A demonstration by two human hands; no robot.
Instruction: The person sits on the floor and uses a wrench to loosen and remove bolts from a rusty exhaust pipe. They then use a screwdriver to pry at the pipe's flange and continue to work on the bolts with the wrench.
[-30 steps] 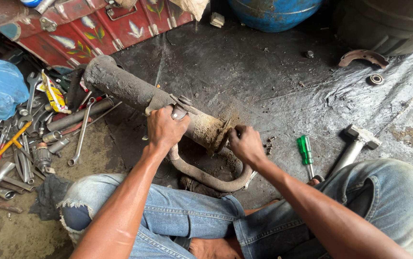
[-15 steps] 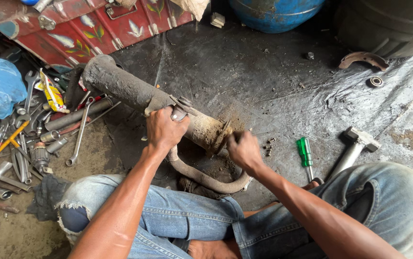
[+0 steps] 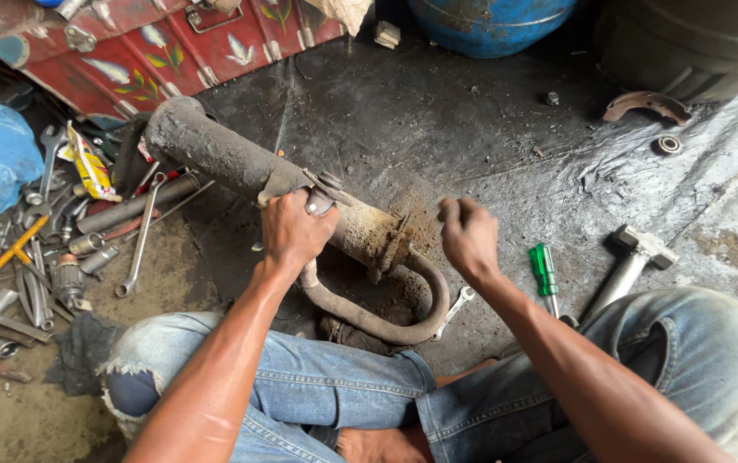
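Lying across the dark floor before your knees, the rusty cylindrical exhaust muffler [image 3: 240, 167] is clamped mid-body by your left hand [image 3: 293, 231]. Your right hand [image 3: 469, 236], fist closed on nothing visible, has lifted off its curved pipe. Nearby: steel hammer [image 3: 630, 257], green-handled screwdriver [image 3: 545, 270], small spanner [image 3: 454, 309].

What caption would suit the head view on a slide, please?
Seated on the floor, left hand grips a rusty muffler while right hand hovers, closed, beside its bent pipe.
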